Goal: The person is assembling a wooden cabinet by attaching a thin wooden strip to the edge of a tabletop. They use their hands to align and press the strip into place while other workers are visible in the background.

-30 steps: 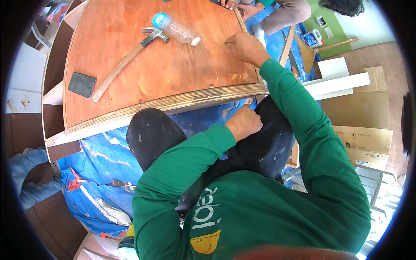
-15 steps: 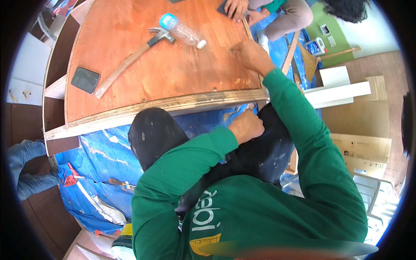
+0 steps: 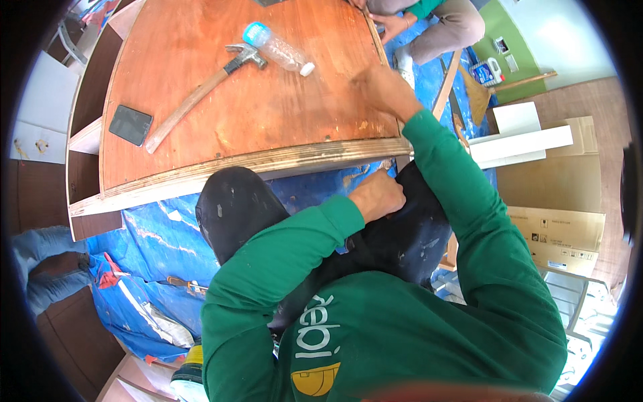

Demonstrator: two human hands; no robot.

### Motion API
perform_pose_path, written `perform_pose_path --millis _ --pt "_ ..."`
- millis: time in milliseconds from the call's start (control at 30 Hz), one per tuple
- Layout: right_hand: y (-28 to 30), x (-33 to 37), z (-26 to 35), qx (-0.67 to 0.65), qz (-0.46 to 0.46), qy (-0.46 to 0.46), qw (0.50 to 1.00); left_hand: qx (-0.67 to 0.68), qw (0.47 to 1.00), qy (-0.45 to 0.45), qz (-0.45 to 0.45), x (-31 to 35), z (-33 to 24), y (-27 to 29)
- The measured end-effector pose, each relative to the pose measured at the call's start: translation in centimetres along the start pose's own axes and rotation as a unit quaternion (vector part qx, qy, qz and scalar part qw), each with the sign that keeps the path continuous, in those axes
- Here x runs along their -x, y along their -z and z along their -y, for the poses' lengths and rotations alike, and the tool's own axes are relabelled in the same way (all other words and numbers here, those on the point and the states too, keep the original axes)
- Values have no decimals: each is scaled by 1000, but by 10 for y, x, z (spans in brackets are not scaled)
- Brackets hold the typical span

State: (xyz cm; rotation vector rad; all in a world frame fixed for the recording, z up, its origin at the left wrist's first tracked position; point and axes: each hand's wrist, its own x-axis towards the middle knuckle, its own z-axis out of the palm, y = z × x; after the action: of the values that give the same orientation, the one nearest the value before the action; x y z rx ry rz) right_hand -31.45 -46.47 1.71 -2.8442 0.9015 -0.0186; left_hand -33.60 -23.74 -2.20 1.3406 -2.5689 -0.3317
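Observation:
My right hand (image 3: 387, 92), curled and blurred by motion, is at the orange-brown wooden panel (image 3: 301, 110) close to its right edge. Whatever lies under its fingers is hidden. Below the panel's near edge, my left hand (image 3: 378, 195) is closed in a fist over my dark trouser leg; its inner side does not show. On the panel, a clear plastic bottle (image 3: 280, 51) with a blue label and white cap lies on its side. Beside it rests a claw hammer (image 3: 201, 94) with a wooden handle. A black smartphone (image 3: 130, 125) lies farther left.
Another person's hand (image 3: 391, 27) is at the panel's far right edge. Blue sheeting (image 3: 154, 234) covers the floor under the panel. Cardboard (image 3: 556, 231) and white boards (image 3: 526, 143) lie at right. Someone's jeans-clad legs (image 3: 50, 251) show at left.
My right hand has shifted slightly left over the panel and blurred. The other person's hand has drawn away toward the top edge, out of sight with the dark piece under it. My left hand barely moves.

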Motion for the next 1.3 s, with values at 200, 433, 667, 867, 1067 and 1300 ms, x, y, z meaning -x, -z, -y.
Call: perform_pose_path --millis 200,433,667,867,1067,1300 --pt "2 6 4 2 11 8 1000 6 1000 0 -16 2 2 -5" --pt "7 -12 8 -5 20 -13 1000 28 999 6 -17 5 6 -3" --pt "-2 -15 4 -17 -40 -5 999 8 1000 -9 -29 0 5 -6" --pt "-7 -16 10 -12 -22 -3 1000 -8 999 7 -50 2 -6 -14" --pt "-11 -21 17 -37 -11 15 999 -12 999 24 -27 4 6 -7" --pt "-28 -33 0 -13 -17 -13 1000 -1 1000 11 -5 3 3 3"
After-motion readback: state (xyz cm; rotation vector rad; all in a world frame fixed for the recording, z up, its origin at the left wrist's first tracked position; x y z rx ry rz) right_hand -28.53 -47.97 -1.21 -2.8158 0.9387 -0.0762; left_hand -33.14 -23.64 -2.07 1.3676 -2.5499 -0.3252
